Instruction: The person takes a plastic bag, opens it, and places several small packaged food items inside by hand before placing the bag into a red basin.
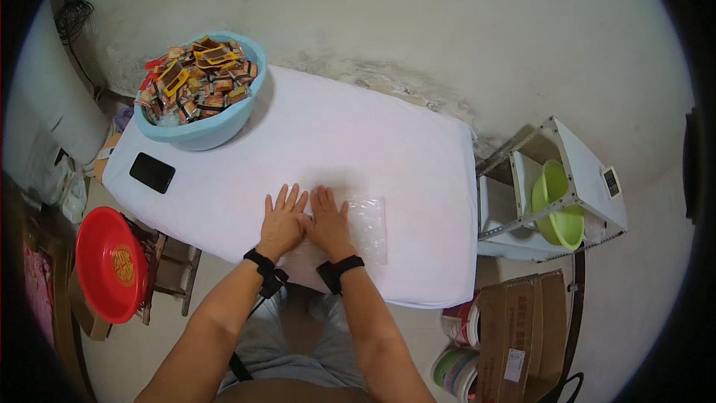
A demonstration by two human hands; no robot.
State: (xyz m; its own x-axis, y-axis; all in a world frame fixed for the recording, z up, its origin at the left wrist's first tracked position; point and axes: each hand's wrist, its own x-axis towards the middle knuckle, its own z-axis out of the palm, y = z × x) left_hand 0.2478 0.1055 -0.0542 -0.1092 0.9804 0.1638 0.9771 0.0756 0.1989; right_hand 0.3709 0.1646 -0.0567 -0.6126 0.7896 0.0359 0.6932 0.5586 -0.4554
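Both hands lie flat, palms down, near the front edge of a table with a white cloth (pixel 425 162). My left hand (pixel 283 224) has its fingers spread; its thumb side touches my right hand (pixel 330 221), whose fingers are closer together. Beneath and beside them lies a clear plastic bag or sheet (pixel 369 229), showing to the right of my right hand; what lies under the palms is hidden. Black straps are round both wrists. A light blue basin (pixel 204 137) heaped with small wrapped snacks (pixel 215 87) stands at the table's back left.
A black smartphone (pixel 152 172) lies at the table's left. Beyond the left edge, a red basin (pixel 109 266) rests on a wooden stool. A metal shelf (pixel 593 179) with a green basin (pixel 554 207) stands right. A cardboard box (pixel 509 330) and tubs (pixel 456 369) stand lower right.
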